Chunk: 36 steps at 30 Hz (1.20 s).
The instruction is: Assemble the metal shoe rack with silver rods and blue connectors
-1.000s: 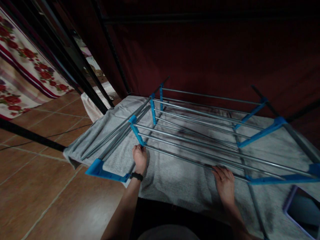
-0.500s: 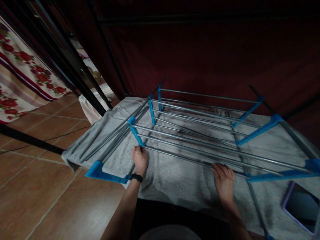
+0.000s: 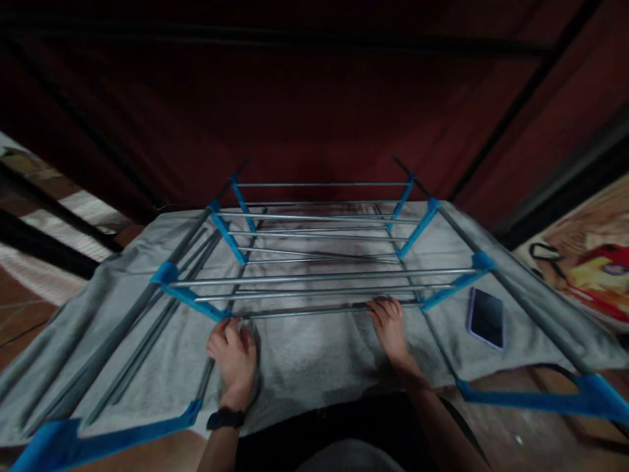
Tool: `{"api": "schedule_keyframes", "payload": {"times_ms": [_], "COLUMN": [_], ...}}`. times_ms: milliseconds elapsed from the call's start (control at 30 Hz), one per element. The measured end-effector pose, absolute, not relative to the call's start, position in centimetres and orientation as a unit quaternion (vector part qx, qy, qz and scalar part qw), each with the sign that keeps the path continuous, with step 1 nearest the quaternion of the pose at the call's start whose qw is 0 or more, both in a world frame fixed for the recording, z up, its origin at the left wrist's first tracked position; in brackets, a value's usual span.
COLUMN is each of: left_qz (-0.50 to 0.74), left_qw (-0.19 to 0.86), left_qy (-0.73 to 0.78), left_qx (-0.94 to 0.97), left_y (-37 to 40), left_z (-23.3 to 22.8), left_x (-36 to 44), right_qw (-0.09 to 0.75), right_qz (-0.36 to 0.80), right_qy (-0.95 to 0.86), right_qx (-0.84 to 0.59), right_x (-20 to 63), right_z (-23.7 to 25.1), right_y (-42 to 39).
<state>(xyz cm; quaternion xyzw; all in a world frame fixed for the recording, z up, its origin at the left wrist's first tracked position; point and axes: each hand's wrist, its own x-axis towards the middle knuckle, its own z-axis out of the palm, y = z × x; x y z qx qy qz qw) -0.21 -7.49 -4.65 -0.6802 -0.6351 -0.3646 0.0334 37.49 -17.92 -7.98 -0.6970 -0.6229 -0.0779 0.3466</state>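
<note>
A partly built rack of grey metal tubes and blue plastic brackets lies before me on a grey cloth. My left hand (image 3: 232, 354) has its fingers curled at the bottom corner of the near left blue bracket (image 3: 196, 303), where an upright tube runs down toward me. My right hand (image 3: 390, 328) has its fingers closed over the lowest near crossbar, a metal tube (image 3: 299, 313), close to its right end. That tube spans between both near brackets. The right blue bracket (image 3: 455, 288) sits beyond my right hand, joined to several crossbars.
Several loose tubes (image 3: 162, 321) lie at the left on the grey cloth (image 3: 314, 367). A phone (image 3: 486, 318) rests to the right of the rack. Blue end brackets (image 3: 545, 396) jut over the near edge. A dark red curtain (image 3: 314, 118) hangs behind.
My view has turned to the right, so the rack appears more squarely in front. My left hand stays by the bracket corner, and my right hand remains on the lowest crossbar.
</note>
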Motion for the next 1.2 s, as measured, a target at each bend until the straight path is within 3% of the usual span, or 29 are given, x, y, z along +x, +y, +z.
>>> {"api": "schedule_keyframes", "payload": {"times_ms": [233,500,767,967,1200], "left_qz": [-0.253,-0.242,-0.230,-0.225,-0.233], "left_qw": [-0.083,-0.064,-0.047,-0.046,-0.045], "left_qy": [-0.431,-0.394,-0.379,-0.373,-0.379], "left_qx": [-0.862,-0.884,-0.895,-0.899,-0.894], "left_y": [-4.1,-2.9,-3.0,-2.9,-3.0], "left_z": [-5.7,-7.4,-7.2,-7.0,-7.2], "left_x": [4.2,4.0,4.0,3.9,4.0], "right_qw": [0.362,0.408,0.514,0.508,0.499], "right_qz": [-0.066,-0.067,-0.103,0.011,-0.004], "right_qy": [-0.603,-0.568,-0.288,-0.287,-0.286], "right_qx": [-0.708,-0.711,-0.801,-0.812,-0.818], "right_x": [37.1,37.4,41.8,44.7,44.5], "right_z": [-7.5,-7.2,-8.4,-8.6,-8.1], "right_y": [-17.4,-18.8,-23.9,-22.9,-22.2]}}
